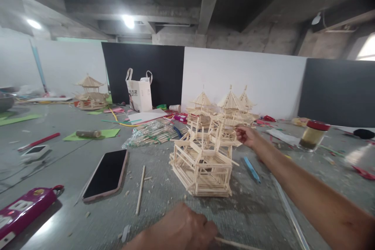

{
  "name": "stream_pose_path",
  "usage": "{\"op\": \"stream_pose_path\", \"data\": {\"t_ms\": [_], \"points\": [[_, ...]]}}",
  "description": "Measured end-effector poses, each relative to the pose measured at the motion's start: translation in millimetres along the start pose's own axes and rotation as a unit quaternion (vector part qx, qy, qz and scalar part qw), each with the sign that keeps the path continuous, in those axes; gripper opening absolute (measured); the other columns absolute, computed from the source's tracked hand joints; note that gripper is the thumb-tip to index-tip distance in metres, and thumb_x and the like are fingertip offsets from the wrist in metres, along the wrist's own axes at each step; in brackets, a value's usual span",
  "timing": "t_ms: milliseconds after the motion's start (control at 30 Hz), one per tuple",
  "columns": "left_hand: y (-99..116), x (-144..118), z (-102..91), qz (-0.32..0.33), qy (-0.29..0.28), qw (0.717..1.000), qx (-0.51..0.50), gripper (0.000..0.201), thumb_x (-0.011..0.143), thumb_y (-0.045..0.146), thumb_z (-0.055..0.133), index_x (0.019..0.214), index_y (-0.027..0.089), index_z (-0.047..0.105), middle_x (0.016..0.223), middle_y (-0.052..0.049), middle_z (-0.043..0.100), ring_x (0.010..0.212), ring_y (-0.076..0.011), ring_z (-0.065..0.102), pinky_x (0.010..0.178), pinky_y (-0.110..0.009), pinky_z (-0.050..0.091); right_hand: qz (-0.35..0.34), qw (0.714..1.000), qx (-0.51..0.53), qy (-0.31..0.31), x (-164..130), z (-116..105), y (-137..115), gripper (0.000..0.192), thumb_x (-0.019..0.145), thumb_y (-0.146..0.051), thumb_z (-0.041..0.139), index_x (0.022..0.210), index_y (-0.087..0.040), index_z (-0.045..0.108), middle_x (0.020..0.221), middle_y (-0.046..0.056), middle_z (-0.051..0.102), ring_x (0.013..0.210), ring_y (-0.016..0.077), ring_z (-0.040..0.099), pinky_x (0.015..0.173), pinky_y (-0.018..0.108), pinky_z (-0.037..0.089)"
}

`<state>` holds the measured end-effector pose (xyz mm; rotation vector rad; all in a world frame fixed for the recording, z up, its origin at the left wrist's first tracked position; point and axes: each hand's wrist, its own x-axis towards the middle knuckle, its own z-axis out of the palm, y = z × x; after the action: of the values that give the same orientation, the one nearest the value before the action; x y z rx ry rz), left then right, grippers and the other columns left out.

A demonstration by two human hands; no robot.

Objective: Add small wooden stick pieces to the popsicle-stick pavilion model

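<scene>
Pinched shut, left hand holds a thin wooden stick at 6 o'clock, low in the head view. Right hand reaches out, fingertips closed on the stick tower's upper edge at 3 o'clock. Step looks like assembly: steadying the frame. Next move needs a light, precise placement. Phone lies at 9 o'clock.

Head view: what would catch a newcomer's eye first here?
A tiered stick tower stands mid-table, with the right hand reaching out to its upper right side. Behind it, finished stick pavilions line the white wall panel, and another pavilion sits far left. At the bottom edge the left hand pinches a thin stick, and a dark phone lies flat to the left of the tower.
</scene>
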<state>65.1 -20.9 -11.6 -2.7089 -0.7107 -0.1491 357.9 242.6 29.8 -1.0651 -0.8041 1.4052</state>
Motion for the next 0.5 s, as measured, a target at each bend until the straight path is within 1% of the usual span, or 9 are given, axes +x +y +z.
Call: {"op": "stream_pose_path", "data": {"t_ms": [100, 167, 300, 367, 500], "points": [[2, 0, -6.0, -0.002, -0.014, 1.000, -0.005, 0.013, 0.084, 0.026, 0.052, 0.073, 0.019, 0.050, 0.061, 0.006, 0.061, 0.044, -0.0111, 0.055, 0.034, -0.030, 0.019, 0.001, 1.000, -0.003, 0.003, 0, -2, 0, 0.026, 0.089, -0.030, 0.053, 0.111, -0.017, 0.053, 0.110, 0.007, 0.056, 0.088, 0.0184, 0.058, 0.073, 0.037, 0.051], [3, 1, -9.0, -0.002, -0.023, 1.000, -0.004, 0.013, 0.084, 0.026, 0.053, 0.073, 0.019, 0.050, 0.061, 0.006, 0.061, 0.045, -0.0113, 0.055, 0.034, -0.030, 0.018, 0.002, 1.000, -0.005, 0.004, 0, -4, 1, 0.025, 0.089, -0.029, 0.053, 0.111, -0.017, 0.053, 0.110, 0.007, 0.056, 0.088, 0.0182, 0.058, 0.073, 0.037, 0.051], [4, 2, -10.9, -0.020, -0.017, 0.999, -0.021, 0.014, 0.085, 0.025, 0.049, 0.072, 0.019, 0.049, 0.061, 0.005, 0.062, 0.044, -0.0106, 0.054, 0.036, -0.029, 0.017, 0.002, 1.000, -0.008, 0.005, 0, -7, 2, 0.022, 0.090, -0.029, 0.051, 0.108, -0.019, 0.055, 0.109, 0.006, 0.056, 0.085, 0.0166, 0.058, 0.071, 0.035, 0.051], [4, 2, -11.9, -0.020, -0.015, 0.999, -0.029, 0.017, 0.088, 0.026, 0.044, 0.073, 0.019, 0.049, 0.062, 0.005, 0.062, 0.044, -0.0109, 0.054, 0.036, -0.028, 0.020, 0.002, 1.000, -0.009, 0.006, 1, -9, 2, 0.020, 0.090, -0.029, 0.051, 0.107, -0.019, 0.055, 0.107, 0.006, 0.057, 0.083, 0.0158, 0.058, 0.070, 0.033, 0.051], [4, 2, -16.4, -0.013, -0.042, 0.998, -0.045, 0.018, 0.089, 0.025, 0.041, 0.076, 0.018, 0.051, 0.065, 0.003, 0.063, 0.049, -0.0122, 0.056, 0.038, -0.025, 0.028, 0.006, 1.000, -0.012, 0.010, 3, -12, 4, 0.020, 0.090, -0.029, 0.051, 0.106, -0.018, 0.055, 0.105, 0.006, 0.058, 0.081, 0.0153, 0.058, 0.068, 0.032, 0.052]]}}
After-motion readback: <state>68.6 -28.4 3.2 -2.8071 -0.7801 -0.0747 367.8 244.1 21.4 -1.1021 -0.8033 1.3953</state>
